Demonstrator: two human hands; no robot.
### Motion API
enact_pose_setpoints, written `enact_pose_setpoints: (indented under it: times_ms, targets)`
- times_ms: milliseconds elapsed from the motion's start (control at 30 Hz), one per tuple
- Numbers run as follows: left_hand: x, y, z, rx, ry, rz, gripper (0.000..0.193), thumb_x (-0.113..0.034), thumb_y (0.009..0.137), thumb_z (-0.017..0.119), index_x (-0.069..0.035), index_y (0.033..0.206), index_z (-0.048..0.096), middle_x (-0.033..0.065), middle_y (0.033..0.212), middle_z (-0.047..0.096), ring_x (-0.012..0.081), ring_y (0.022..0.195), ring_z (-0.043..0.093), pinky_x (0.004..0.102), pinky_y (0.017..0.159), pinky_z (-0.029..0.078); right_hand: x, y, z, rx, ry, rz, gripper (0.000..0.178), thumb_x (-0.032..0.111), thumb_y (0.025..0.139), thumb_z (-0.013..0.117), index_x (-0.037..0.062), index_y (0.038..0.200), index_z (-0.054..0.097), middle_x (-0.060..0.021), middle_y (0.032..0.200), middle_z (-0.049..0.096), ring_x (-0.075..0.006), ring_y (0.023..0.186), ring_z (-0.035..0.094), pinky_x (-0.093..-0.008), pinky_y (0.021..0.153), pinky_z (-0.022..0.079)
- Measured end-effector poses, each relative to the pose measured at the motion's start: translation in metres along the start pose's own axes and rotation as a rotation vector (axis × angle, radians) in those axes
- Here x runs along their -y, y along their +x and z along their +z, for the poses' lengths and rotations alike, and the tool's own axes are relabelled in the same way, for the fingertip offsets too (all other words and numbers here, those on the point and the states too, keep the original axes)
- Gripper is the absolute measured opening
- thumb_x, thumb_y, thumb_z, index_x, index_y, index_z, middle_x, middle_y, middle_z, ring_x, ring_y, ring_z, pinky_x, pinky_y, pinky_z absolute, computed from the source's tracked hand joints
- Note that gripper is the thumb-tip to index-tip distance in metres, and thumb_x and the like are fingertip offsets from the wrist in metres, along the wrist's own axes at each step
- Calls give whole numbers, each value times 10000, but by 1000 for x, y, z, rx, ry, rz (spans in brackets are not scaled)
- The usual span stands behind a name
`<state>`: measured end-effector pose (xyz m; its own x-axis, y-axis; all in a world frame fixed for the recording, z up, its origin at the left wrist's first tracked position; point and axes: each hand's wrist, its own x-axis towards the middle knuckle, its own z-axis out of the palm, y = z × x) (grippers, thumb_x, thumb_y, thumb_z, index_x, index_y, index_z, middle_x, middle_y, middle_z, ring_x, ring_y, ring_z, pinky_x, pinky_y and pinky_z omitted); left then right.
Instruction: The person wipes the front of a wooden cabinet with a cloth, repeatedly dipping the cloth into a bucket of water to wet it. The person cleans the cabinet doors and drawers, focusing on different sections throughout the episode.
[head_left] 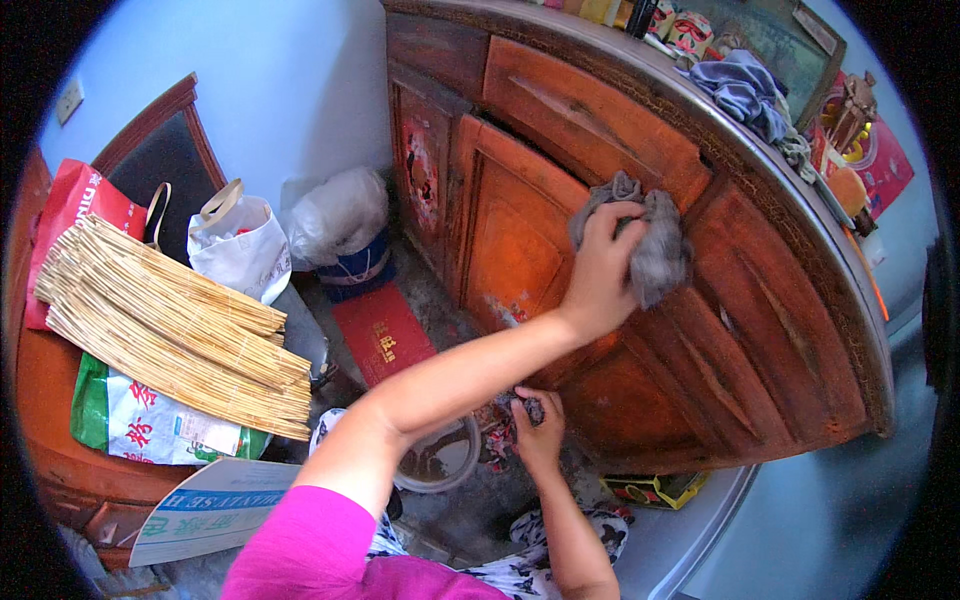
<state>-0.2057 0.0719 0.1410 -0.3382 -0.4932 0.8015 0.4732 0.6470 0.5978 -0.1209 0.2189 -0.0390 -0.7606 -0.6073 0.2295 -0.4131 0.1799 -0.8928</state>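
In the head view, the wooden cabinet [510, 215] has a curved top edge; the room before its doors is narrow, with a flat red package [382, 332] and a bucket [438, 487] of murky liquid on the floor [440, 315] there. A pale blue wall [300, 90] rises behind the cabinet, and a bundle of thin stalks [180, 325] lies well left of it. The left hand [602, 265] curls around a grey cloth [660, 260] against the cabinet's front; the right hand [541, 430], near its lower edge, pinches a dark crumpled thing [534, 406] too small to identify.
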Motion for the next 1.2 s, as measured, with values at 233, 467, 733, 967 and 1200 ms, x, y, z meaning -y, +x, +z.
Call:
enact_pose_setpoints:
  times_ms: [233,467,733,967,1200]
  targets:
    - [73,141,-99,-280,243,192,829,123,809,478,-78,1590,285,220,1589,243,414,1503,247,475,1268,177,13,-7,-9,-38,34,8,160,85,904,741,43,1058,723,-105,1099,693,-276,1082,645,-377,1003,467]
    - [75,187,-62,-469,370,-169,647,-525,1006,573,-24,1412,511,257,1404,395,461,1290,414,539,1140,339,15,-12,-8,-17,125,-3,197,138,899,774,73,1080,732,-107,1087,677,-291,1066,636,-390,968,482]
    - [-44,20,46,35,328,291,513,-60,780,740,-73,1273,601,234,1391,481,443,1335,451,516,1140,371,2,-9,-10,-35,99,28,173,114,914,741,27,1060,712,-127,1062,667,-285,1047,644,-382,976,473]
    - [5,112,-10,-361,417,359,362,53,836,587,-66,1177,604,249,1376,489,444,1333,454,507,1155,356,6,-6,-12,-65,62,71,179,107,913,747,34,1074,722,-121,1102,688,-280,1084,642,-380,997,465]
    - [63,164,-60,-305,561,-127,518,-272,926,644,35,1308,474,270,1339,480,452,1263,507,556,1081,415,17,-3,-9,-41,94,44,186,99,896,755,43,1071,725,-107,1082,687,-270,1094,646,-370,997,469]
